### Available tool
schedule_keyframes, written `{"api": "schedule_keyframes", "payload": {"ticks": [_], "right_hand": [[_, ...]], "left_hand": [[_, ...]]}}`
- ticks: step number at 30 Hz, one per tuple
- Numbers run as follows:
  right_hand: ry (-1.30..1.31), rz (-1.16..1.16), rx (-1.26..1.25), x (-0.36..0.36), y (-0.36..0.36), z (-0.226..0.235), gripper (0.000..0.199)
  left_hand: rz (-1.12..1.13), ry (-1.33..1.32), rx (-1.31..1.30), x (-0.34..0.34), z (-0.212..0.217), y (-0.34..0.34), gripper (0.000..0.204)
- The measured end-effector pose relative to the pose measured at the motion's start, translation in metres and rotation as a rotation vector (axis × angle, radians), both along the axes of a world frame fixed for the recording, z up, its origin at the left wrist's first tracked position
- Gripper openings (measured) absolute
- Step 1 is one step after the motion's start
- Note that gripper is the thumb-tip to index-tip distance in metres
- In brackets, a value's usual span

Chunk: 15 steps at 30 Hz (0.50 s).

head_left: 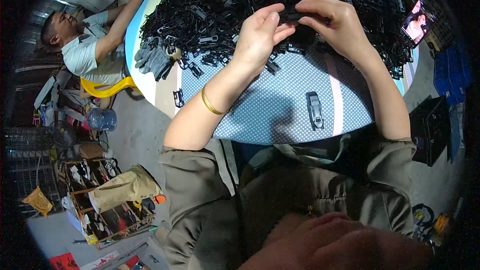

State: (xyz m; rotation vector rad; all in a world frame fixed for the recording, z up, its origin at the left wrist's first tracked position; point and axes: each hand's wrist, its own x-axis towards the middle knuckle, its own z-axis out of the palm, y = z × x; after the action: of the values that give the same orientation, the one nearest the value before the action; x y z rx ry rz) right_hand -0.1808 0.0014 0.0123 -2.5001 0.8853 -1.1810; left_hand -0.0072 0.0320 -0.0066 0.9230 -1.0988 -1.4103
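Black part [290, 17] spans the gap between left hand [257, 35] and right hand [339, 24] — both pinching it narrowly — over the dark heap [215, 5].

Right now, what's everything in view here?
Table: one, dotted blue, centre
Small parts: uncountable, mostly black, on table
Loose part: one, dark, near edge
Gloves: count unclear, grey, table's left
Screen: one, pinkish image, table's right
Co-worker: one, pale shirt, upper left
Chair: one, yellow, upper left
Jug: one, bluish, left
Rack: one, brown, lower left
Sack: one, tan, on rack
Crates: uncounted, blue, far right
Dark piece: one, black, upper centre
Bangle: one, gold, left arm
Sleeves: two, olive, below
Left grip: one, bare, on dark piece
Right grip: one, bare, on dark piece
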Motion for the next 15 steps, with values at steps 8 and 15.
{"api": "schedule_keyframes", "payload": {"ticks": [8,15], "right_hand": [[0.074,0.007,-0.311,0.004,-0.001,-0.006,0.022],[0.085,-0.038,-0.454,0.011,0.004,-0.001,0.023]], "left_hand": [[-0.041,0.009,-0.009,-0.002,-0.001,0.001,0.033],[-0.145,0.034,-0.033,0.008,0.004,-0.003,0.033]]}}
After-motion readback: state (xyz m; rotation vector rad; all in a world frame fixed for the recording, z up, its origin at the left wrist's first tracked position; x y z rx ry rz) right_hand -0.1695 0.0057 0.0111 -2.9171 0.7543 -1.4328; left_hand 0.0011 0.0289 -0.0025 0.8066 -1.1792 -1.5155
